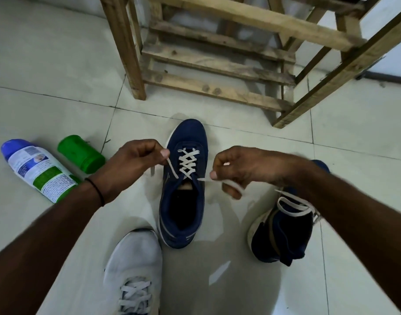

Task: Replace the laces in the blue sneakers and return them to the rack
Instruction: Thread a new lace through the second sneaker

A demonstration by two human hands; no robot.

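A blue sneaker (183,201) stands upright on the tiled floor, toe pointing away from me, with a white lace (188,163) criss-crossed through its eyelets. My left hand (133,164) pinches the lace's left end just left of the shoe. My right hand (240,169) pinches the right end, with the slack looped round its fingers. The second blue sneaker (283,235) lies tilted on its side under my right forearm, a white lace draped over it.
The wooden slatted rack (217,64) stands just beyond the shoe. A white and green spray can (38,171) and a green cap (81,154) lie on the floor at the left. A white sneaker (133,269) is at the bottom, near me.
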